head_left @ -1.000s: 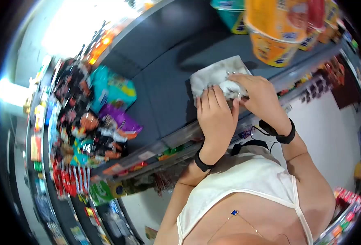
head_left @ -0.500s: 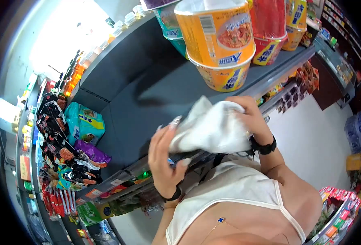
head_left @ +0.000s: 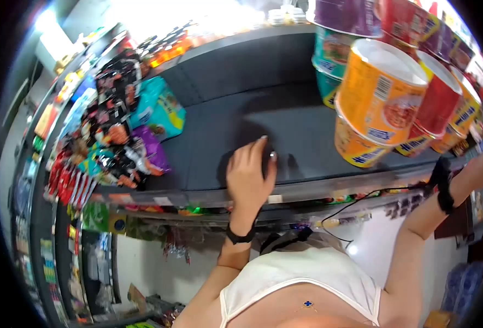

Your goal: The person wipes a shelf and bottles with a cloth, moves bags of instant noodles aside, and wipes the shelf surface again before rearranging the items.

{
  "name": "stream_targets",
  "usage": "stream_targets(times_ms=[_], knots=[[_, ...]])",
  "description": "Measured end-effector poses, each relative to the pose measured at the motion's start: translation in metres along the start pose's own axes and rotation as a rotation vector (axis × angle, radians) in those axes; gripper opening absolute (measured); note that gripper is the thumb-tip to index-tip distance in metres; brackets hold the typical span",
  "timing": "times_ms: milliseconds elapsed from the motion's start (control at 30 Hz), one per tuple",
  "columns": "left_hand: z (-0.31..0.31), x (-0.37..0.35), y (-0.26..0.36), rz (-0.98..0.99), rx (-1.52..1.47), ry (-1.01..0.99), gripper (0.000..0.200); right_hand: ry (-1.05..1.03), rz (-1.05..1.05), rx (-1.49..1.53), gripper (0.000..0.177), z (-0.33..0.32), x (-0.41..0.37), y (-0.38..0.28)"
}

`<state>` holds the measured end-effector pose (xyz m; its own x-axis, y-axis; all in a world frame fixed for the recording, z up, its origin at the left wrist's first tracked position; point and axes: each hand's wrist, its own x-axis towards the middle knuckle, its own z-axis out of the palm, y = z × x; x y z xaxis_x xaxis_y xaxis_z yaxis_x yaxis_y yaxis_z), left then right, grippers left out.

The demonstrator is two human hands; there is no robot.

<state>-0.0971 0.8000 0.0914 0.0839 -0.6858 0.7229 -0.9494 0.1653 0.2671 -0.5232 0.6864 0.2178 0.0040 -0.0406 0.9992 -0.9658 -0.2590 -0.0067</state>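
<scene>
My left hand [head_left: 251, 172] is over the front part of a dark grey shelf [head_left: 208, 131], with fingers stretched out and thumb apart, holding nothing. At the far right edge of the view is my right hand [head_left: 481, 167], its fingers cut off and blurred; I cannot tell what it holds. A pale, blurred shape shows just above it. The right hand is nearest to stacked instant noodle cups, with an orange cup [head_left: 383, 93] in front and a red cup [head_left: 441, 101] beside it. Both wrists wear black bands.
Noodle packets, among them a teal pack [head_left: 159, 109] and a purple packet [head_left: 149, 150], are heaped at the shelf's left end. A black cable [head_left: 356, 198] hangs from near my right wrist. Bottles [head_left: 168, 52] line the back, and more shelving [head_left: 56, 257] stands at left.
The white cloth has left both hands' middle position in front of me. My right hand has swung far right; my left hand has moved forward over the shelf. The view has shifted.
</scene>
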Motion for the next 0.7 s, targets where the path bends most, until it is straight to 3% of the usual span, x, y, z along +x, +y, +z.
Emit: stream_targets(times_ms=[133,367,433,500,567,633,700], knots=[[0.0,-0.003,-0.003,0.006,0.002,-0.038,0.034,-0.13,-0.097,-0.048,0.039,0.032,0.017,-0.002],[0.0,-0.005,-0.004,-0.016,0.019,-0.056,0.029,-0.049,-0.083,0.059,0.037,-0.003,-0.022,-0.057],[0.002,-0.004,-0.004,-0.009,0.039,-0.05,0.027,0.035,-0.051,0.147,0.032,-0.021,-0.043,-0.081],[0.002,-0.005,-0.002,-0.003,0.066,-0.053,0.026,0.02,0.099,0.444,0.029,-0.032,-0.08,-0.104],[0.003,-0.006,-0.002,-0.024,0.06,-0.062,0.025,-0.157,0.105,0.837,0.025,-0.033,-0.117,-0.116],[0.005,-0.007,-0.001,-0.039,0.058,-0.071,0.024,-0.412,-0.058,0.779,0.022,-0.03,-0.121,-0.143],[0.004,-0.007,0.0,-0.046,0.065,-0.076,0.023,-0.507,-0.059,0.833,0.01,-0.019,-0.117,-0.164]])
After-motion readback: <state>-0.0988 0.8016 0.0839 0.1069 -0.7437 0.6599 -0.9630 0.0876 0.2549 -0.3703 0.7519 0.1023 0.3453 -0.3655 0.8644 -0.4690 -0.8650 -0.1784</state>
